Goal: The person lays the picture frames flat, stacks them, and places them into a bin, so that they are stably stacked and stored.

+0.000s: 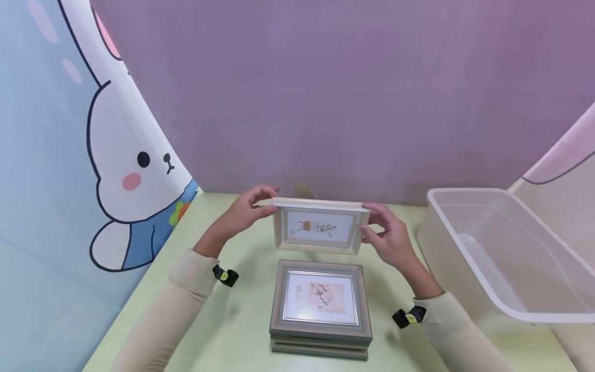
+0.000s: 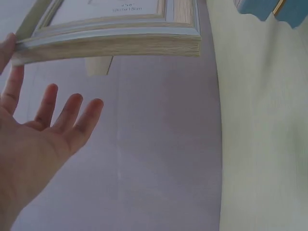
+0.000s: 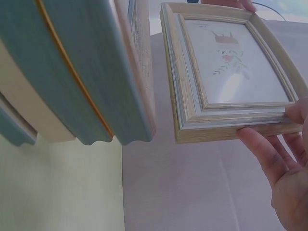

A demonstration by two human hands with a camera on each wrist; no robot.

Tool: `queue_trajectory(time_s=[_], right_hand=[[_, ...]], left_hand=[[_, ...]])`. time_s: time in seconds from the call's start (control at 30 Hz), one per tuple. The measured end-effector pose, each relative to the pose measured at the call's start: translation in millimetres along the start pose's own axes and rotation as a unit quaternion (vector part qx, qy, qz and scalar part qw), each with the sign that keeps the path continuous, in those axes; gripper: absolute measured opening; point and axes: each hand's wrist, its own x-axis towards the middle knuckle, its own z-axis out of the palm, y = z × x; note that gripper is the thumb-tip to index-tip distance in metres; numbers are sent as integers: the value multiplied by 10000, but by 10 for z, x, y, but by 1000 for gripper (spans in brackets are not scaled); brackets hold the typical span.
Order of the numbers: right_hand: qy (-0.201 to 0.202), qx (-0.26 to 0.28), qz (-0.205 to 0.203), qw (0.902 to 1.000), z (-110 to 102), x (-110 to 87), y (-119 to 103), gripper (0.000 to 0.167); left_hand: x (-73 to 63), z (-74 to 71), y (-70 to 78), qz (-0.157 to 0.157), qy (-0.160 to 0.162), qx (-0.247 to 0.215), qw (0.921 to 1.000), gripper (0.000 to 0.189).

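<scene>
Between both hands a cream picture frame (image 1: 319,226) with a floral print is held up, tilted, behind a stack on the table. My left hand (image 1: 248,211) pinches its upper left corner between thumb and fingertips; the other fingers stand free of it in the left wrist view. On the opposite side my right hand (image 1: 387,235) pinches the right edge, as the right wrist view also shows. A flap like a stand leg (image 2: 98,65) juts from the frame's back. Below lies the stack of picture frames (image 1: 321,299), the top one grey-brown with a pink blossom print.
At the right stands a white plastic bin (image 1: 465,258), close to the right forearm. The pale green table (image 1: 246,310) ends at a purple cloth (image 1: 325,103) at the back. A rabbit-printed cloth (image 1: 125,191) hangs along the left side.
</scene>
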Motion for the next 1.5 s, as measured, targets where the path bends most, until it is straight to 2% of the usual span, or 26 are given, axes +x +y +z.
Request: queue_trajectory(time_s=[0.4,0.5,0.7,0.83,0.97,1.13,1.5], right_hand=[[-82,102,-154,9998,-10,38,-9,51],[-135,193,-179,9996,-13,52,-15,51],[-167,331,-197,9991,-1,49,-24,50],[-200,365,-202,9989,9,48,-28,50],[-223,374,-203,9988,15,48,-26,50],[-221,352,-240,9988,6,47,-18,50],[-186,298,-205,9992,-8,43,-20,50]], left_hand=[[70,-74,-52,229,-620,-409,9970,16],[85,-94,-65,299,-859,-421,9950,31],[127,-130,-99,324,-1232,-570,9902,91],[157,-134,-103,343,-1403,-782,9864,109],[183,-133,-107,504,-1610,-1025,9803,117],[215,-130,-101,605,-1775,-1221,9746,115],[234,-127,-88,555,-1787,-1182,9752,117]])
